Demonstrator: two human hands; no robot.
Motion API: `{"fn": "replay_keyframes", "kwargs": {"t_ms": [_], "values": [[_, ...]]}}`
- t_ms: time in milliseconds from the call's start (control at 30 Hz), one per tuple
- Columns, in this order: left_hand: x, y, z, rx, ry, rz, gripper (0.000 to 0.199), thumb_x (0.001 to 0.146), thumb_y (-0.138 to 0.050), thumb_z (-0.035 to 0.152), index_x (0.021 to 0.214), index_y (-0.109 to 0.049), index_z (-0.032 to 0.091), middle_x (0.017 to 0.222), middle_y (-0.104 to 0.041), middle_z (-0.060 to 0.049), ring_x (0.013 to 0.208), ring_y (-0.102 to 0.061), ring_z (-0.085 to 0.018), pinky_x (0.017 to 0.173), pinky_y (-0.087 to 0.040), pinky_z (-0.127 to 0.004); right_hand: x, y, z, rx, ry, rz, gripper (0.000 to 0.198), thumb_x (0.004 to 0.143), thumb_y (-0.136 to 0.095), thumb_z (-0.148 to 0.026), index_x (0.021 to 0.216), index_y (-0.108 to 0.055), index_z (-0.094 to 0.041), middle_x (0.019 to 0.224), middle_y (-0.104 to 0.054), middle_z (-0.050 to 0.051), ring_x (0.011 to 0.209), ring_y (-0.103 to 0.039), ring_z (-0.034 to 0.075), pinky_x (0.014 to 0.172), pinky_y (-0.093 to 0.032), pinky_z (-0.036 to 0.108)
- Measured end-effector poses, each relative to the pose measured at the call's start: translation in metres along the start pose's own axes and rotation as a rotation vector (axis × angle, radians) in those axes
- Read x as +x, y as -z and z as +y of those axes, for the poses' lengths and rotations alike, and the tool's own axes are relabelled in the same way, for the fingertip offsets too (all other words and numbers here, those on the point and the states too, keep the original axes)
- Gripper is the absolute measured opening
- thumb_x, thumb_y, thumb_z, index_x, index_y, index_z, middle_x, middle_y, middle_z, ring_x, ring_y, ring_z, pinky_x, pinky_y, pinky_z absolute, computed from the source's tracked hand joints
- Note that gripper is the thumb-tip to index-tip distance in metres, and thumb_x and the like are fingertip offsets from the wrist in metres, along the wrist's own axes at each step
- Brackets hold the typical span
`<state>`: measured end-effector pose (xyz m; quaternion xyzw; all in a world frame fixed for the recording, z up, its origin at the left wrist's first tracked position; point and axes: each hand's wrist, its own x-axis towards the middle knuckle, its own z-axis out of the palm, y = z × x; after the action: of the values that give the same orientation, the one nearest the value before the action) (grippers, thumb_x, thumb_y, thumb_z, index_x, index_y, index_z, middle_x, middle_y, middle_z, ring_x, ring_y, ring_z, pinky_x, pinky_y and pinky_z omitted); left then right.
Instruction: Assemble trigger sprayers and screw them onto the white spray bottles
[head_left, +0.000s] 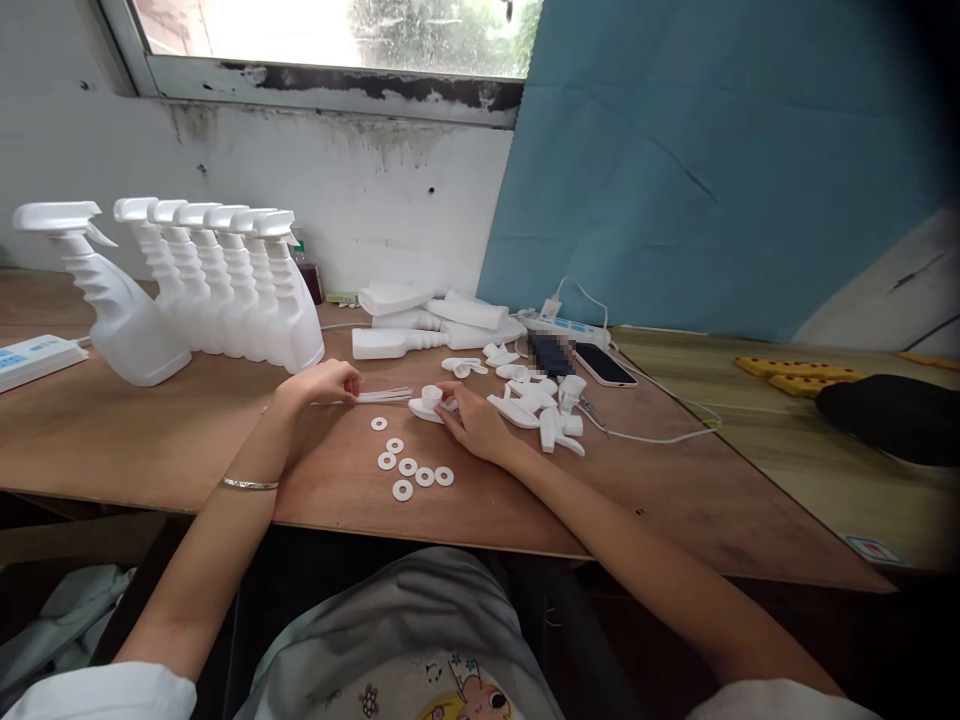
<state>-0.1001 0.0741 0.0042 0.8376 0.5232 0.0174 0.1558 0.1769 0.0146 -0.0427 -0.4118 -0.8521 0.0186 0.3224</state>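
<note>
My left hand (326, 382) is closed, its fingertips pinching thin white tubes (386, 396) that lie low over the table. A few centimetres to the right, my right hand (474, 425) grips a white spray trigger head (430, 399), its round collar facing up. The tube ends point towards this head; whether they touch it I cannot tell. Several flat white ring washers (407, 467) lie in front of my hands. More white trigger heads (529, 393) are piled just right of my right hand.
Several white spray bottles with heads (217, 270) stand in a row at the left. Bottles without heads (442, 318) lie stacked at the back. Behind the piled heads are a phone (604, 364), a power strip (574, 328) and a white cable (667, 439). The brown table's front edge (450, 545) is near my body.
</note>
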Motion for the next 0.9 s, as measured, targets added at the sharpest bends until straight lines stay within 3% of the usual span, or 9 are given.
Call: {"fn": "replay_keyframes", "kwargs": {"t_ms": [233, 333, 500, 633, 733, 900], "values": [[0.000, -0.003, 0.013, 0.085, 0.038, 0.154, 0.014, 0.068, -0.050, 0.023, 0.075, -0.061, 0.019, 0.084, -0.063, -0.005, 0.070, -0.055, -0.017, 0.056, -0.035, -0.023, 0.000, 0.000, 0.000, -0.003, 0.000, -0.003, 0.025, 0.086, -0.044, -0.026, 0.110, -0.042, -0.016, 0.101, -0.060, 0.011, 0.090, -0.060, 0.022, 0.077, -0.047, 0.036], [0.004, -0.003, 0.012, 0.018, -0.036, 0.330, 0.016, 0.073, -0.048, 0.023, 0.080, -0.062, 0.018, 0.082, -0.062, -0.005, 0.070, -0.055, -0.016, 0.059, -0.037, -0.024, 0.000, 0.000, 0.000, -0.010, 0.005, -0.002, 0.026, 0.087, -0.043, -0.027, 0.110, -0.042, -0.016, 0.101, -0.060, 0.011, 0.089, -0.060, 0.022, 0.076, -0.047, 0.036], [0.007, 0.002, 0.019, -0.409, -0.283, 0.750, 0.020, 0.076, -0.053, 0.030, 0.082, -0.065, 0.015, 0.082, -0.058, -0.005, 0.067, -0.056, -0.012, 0.061, -0.045, -0.024, 0.000, 0.000, 0.000, -0.003, 0.015, 0.005, 0.026, 0.087, -0.043, -0.028, 0.110, -0.042, -0.016, 0.099, -0.060, 0.011, 0.090, -0.060, 0.022, 0.076, -0.047, 0.035], [0.003, 0.008, 0.030, -0.887, -0.278, 0.968, 0.026, 0.073, -0.060, 0.036, 0.084, -0.062, 0.013, 0.078, -0.060, -0.004, 0.066, -0.060, -0.012, 0.059, -0.050, -0.024, 0.000, 0.001, -0.001, -0.003, 0.015, -0.001, 0.026, 0.087, -0.043, -0.028, 0.110, -0.042, -0.015, 0.100, -0.060, 0.011, 0.089, -0.060, 0.022, 0.077, -0.047, 0.036], [0.003, 0.006, 0.036, -1.021, -0.236, 0.995, 0.030, 0.069, -0.064, 0.038, 0.084, -0.060, 0.012, 0.079, -0.061, -0.004, 0.065, -0.062, -0.012, 0.061, -0.053, -0.025, 0.000, 0.002, -0.002, -0.008, 0.010, -0.006, 0.026, 0.087, -0.043, -0.028, 0.109, -0.042, -0.014, 0.098, -0.061, 0.012, 0.088, -0.060, 0.022, 0.077, -0.047, 0.036], [0.011, -0.009, 0.042, -0.995, -0.268, 0.753, 0.033, 0.068, -0.065, 0.038, 0.085, -0.057, 0.011, 0.075, -0.061, -0.003, 0.065, -0.063, -0.014, 0.063, -0.054, -0.027, 0.000, 0.003, -0.004, -0.011, 0.007, -0.009, 0.025, 0.086, -0.043, -0.027, 0.109, -0.042, -0.016, 0.099, -0.060, 0.011, 0.087, -0.060, 0.022, 0.076, -0.047, 0.036]]}}
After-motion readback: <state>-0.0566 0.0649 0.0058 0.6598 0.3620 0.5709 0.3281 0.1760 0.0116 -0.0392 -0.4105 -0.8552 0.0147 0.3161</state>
